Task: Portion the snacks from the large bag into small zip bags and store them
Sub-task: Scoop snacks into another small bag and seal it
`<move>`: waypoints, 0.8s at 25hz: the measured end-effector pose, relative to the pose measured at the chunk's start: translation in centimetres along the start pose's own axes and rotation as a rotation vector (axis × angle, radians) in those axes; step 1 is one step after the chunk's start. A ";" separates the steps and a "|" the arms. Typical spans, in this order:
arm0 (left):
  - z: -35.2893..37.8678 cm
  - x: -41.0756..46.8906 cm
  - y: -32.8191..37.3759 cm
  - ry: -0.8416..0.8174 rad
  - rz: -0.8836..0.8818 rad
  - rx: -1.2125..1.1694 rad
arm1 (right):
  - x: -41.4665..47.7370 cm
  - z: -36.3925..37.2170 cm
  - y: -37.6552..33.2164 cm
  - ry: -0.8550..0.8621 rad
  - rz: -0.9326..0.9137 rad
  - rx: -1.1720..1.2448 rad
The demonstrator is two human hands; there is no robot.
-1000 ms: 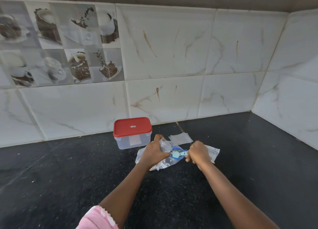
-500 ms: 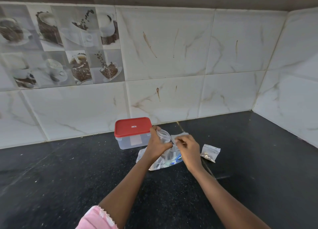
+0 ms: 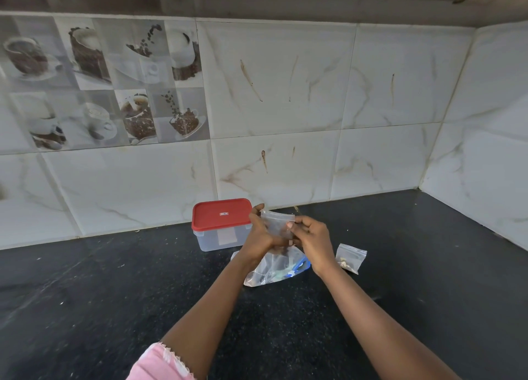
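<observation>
Dark speckled surface (image 3: 114, 294), backed by a marbled tiled wall (image 3: 285, 108).

Clear storage container (image 3: 220, 237) stands at the back of the surface against the wall, red lid (image 3: 221, 214) seated on it. It is just left of the hands.

Large bag (image 3: 271, 271) lies flat and crumpled on the surface directly under the hands, blue strip toward its right end. Contents not resolvable.

Filled zip bag (image 3: 351, 258) lies on the surface to the right of the large bag, apart from it, a few pale pieces inside.

Left hand (image 3: 258, 237): fingers curled round the left side of a small zip bag (image 3: 275, 218), held up off the surface. Right hand (image 3: 314, 237): thumb and forefinger pinch the same bag's right edge near the top. The bag stands upright between the two hands, mouth up, zip strip running left to right from one hand to the other. Whether the mouth is open I cannot tell.

Judgement: this looks like opening a fresh bag for filling. The supply lies straight below, so the right hand is nearer the large bag's blue end and could free itself to reach down while the left keeps the small bag upright. The container sits on the left hand's side, lid on, which would have to come off before storing. Nothing stands between the hands and either.
</observation>
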State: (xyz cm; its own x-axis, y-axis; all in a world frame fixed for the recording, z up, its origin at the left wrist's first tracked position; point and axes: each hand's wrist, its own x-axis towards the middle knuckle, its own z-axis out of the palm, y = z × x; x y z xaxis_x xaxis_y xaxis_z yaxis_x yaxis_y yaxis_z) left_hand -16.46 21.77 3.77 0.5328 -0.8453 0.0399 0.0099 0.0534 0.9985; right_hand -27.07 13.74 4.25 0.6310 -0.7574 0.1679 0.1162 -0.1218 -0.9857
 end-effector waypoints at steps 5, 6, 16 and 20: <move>-0.2 0.6 0.1 -0.004 -0.001 -0.249 | 0.8 -0.8 0.1 0.141 0.050 0.059; -0.2 0.7 0.0 0.016 0.012 -0.231 | 0.8 -0.9 0.2 0.153 0.053 0.056; 0.4 0.8 -0.4 0.151 0.086 -0.160 | 0.7 -1.5 -0.8 0.040 0.078 0.151; 0.6 0.8 -0.5 0.273 0.061 -0.044 | 1.0 -1.8 -0.8 0.077 0.132 0.051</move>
State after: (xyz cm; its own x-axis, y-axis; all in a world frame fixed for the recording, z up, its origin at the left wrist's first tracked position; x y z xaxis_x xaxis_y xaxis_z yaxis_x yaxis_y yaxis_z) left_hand -16.56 20.74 3.34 0.7419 -0.6655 0.0826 0.0042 0.1277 0.9918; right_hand -27.89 11.96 5.16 0.5826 -0.8121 0.0334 0.0759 0.0134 -0.9970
